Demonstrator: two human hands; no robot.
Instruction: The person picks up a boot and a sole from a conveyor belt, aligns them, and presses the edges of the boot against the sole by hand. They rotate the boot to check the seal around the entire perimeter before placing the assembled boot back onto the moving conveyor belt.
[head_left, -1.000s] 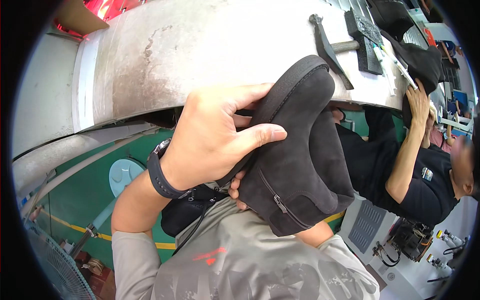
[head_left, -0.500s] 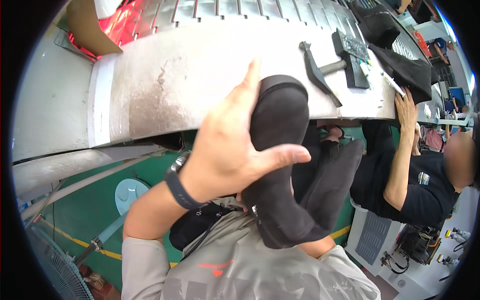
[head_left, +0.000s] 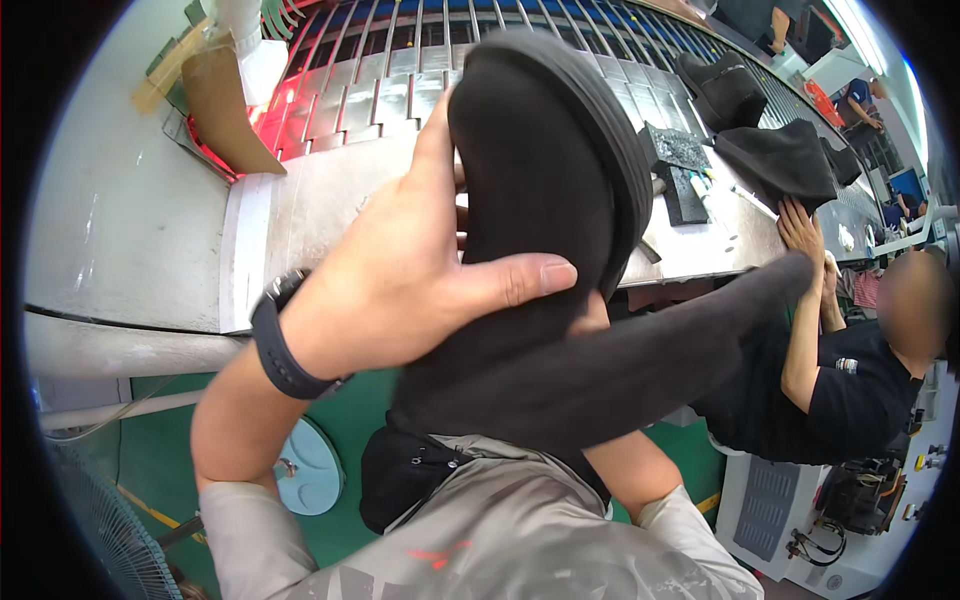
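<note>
Green floor lies below the grey metal table, and nearest the camera a black boot is held up in front of that table. Left hand wraps its sole end, thumb laid across the front, fingers closed on it. Right hand is hidden under the boot shaft, grip unclear. Beyond the boot, further along the table, lie more boots, where another person's hand rests.

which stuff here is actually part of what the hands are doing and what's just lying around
In hand:
- tall black suede boot, sole turned up
- left hand clasping its foot
- right hand, mostly hidden behind it

Lying about:
- two more black boots on the slatted conveyor
- black rubber sole pieces
- brown cardboard piece
- grey metal workbench
</note>
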